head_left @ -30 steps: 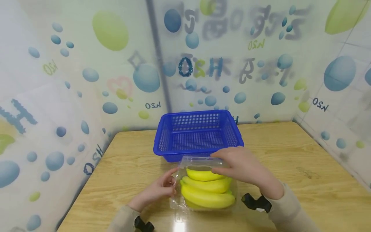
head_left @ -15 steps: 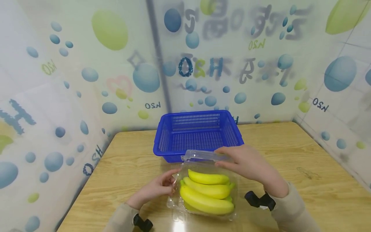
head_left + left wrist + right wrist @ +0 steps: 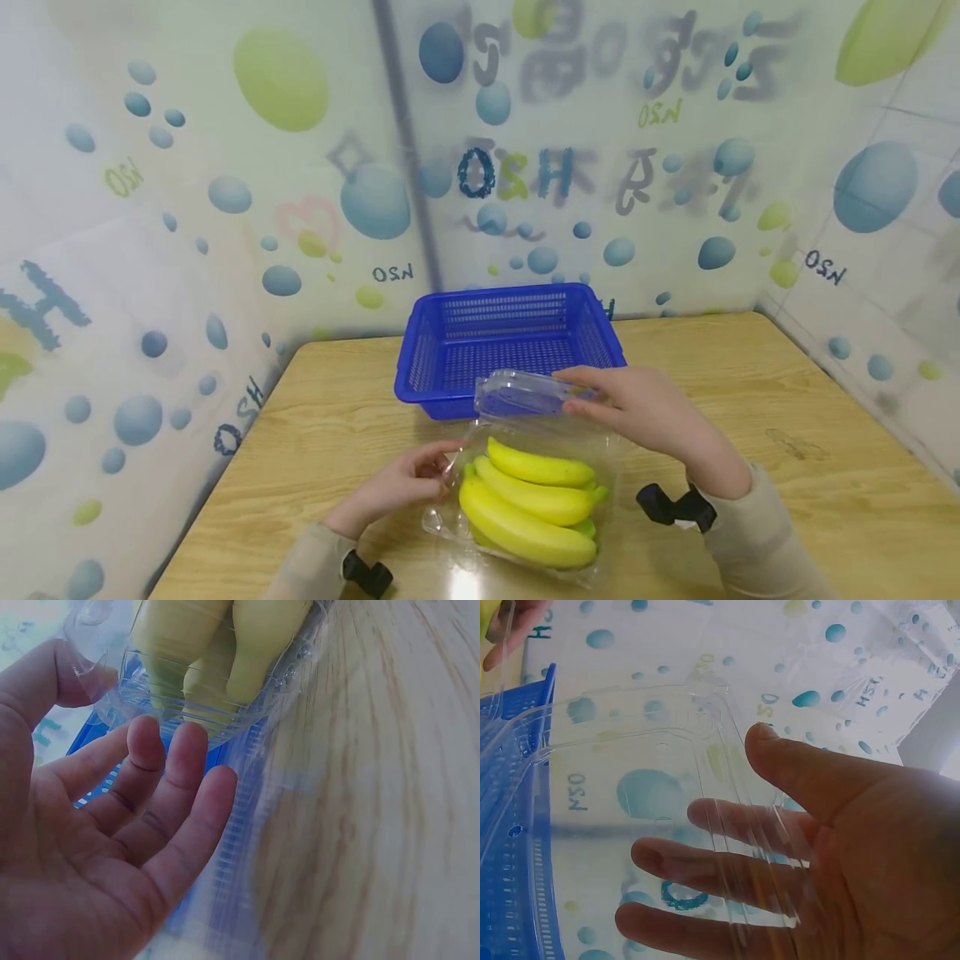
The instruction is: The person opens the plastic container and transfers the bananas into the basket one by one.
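A clear plastic clamshell box (image 3: 525,542) stands near me on the table with its lid (image 3: 525,392) raised at the far side. Inside lie several yellow bananas (image 3: 536,500). My left hand (image 3: 401,487) holds the left side of the box. In the left wrist view its thumb lies over the plastic rim, with the fingertips (image 3: 187,742) close to the side wall. My right hand (image 3: 645,412) is at the right edge of the raised lid. Its fingers (image 3: 682,862) are straight and spread, seen through the clear plastic, with the thumb apart from them.
A blue plastic basket (image 3: 412,358) with slotted sides stands behind the box, and the raised lid overlaps its front rim in the head view. The wooden table (image 3: 315,417) reaches back to a wall (image 3: 315,167) printed with blue and green dots.
The lid has swung up and away from me, with my right hand moving along it. The box has turned slightly and come nearer, so the bananas show more fully. The left hand stays beside it.
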Demonstrator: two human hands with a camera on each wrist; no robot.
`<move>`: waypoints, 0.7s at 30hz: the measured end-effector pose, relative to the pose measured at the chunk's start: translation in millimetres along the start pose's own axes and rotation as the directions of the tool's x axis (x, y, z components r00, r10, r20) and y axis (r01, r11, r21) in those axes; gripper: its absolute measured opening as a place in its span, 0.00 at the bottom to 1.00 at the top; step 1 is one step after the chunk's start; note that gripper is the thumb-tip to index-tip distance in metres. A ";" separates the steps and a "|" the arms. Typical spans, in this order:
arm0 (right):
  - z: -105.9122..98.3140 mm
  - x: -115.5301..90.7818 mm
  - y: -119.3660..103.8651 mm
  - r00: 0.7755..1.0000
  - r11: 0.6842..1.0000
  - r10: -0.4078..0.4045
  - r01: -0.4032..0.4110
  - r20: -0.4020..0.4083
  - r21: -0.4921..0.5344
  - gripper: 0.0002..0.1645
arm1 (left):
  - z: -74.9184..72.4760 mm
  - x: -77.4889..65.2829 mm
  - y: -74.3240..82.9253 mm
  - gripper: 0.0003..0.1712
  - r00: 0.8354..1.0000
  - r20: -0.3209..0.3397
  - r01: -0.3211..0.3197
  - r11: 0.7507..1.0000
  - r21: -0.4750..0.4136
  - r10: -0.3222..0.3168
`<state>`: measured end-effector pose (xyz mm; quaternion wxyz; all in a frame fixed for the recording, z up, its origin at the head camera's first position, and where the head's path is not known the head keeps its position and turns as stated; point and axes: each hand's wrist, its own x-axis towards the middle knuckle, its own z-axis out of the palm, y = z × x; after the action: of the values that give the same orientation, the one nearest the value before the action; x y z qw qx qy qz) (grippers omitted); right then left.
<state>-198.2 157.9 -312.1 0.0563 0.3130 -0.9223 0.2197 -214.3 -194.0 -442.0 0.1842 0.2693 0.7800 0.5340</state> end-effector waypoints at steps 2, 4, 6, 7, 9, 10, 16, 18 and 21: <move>-1.1 0.0 0.5 1.000 1.000 0.000 0.000 0.002 -0.001 0.29 | -0.2 -0.3 0.3 0.36 1.000 -0.006 0.007 1.000 0.000 -0.007; -2.0 0.0 1.4 1.000 1.000 0.000 0.000 0.004 -0.001 0.29 | -0.4 -0.6 -0.1 0.35 1.000 -0.009 0.010 1.000 -0.009 -0.011; -2.6 0.2 2.3 1.000 1.000 0.004 -0.004 0.003 0.001 0.28 | -0.6 -1.0 -0.2 0.35 1.000 -0.010 0.012 1.000 -0.020 -0.012; -2.8 0.4 2.7 1.000 1.000 0.007 -0.007 0.002 0.004 0.28 | -0.7 -1.1 -0.4 0.34 1.000 -0.009 0.009 1.000 -0.023 -0.009; -2.7 1.0 4.3 1.000 1.000 0.010 -0.010 -0.002 0.007 0.28 | -1.0 -1.1 -1.5 0.34 1.000 -0.011 0.007 1.000 -0.026 -0.007; -2.5 1.2 5.2 1.000 1.000 0.014 -0.014 -0.003 0.011 0.28 | -1.1 -1.2 -1.8 0.33 1.000 -0.012 0.004 1.000 -0.029 -0.005; -2.0 1.4 11.4 0.999 0.999 0.039 -0.038 -0.013 0.012 0.26 | -1.7 0.2 -4.2 0.31 1.000 -0.016 0.000 0.999 -0.047 -0.001; -2.1 1.0 13.0 0.999 0.999 0.041 -0.041 -0.016 0.009 0.26 | -2.0 1.3 -5.4 0.31 1.000 -0.016 0.006 0.999 -0.053 -0.007; -2.6 0.0 14.5 0.999 0.999 0.044 -0.044 -0.015 0.010 0.25 | -2.1 2.6 -6.4 0.30 1.000 -0.021 0.010 0.999 -0.050 -0.012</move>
<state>-207.1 169.3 -315.1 0.0568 0.2911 -0.9274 0.2278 -219.0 -195.7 -447.2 0.1854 0.2545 0.7699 0.5551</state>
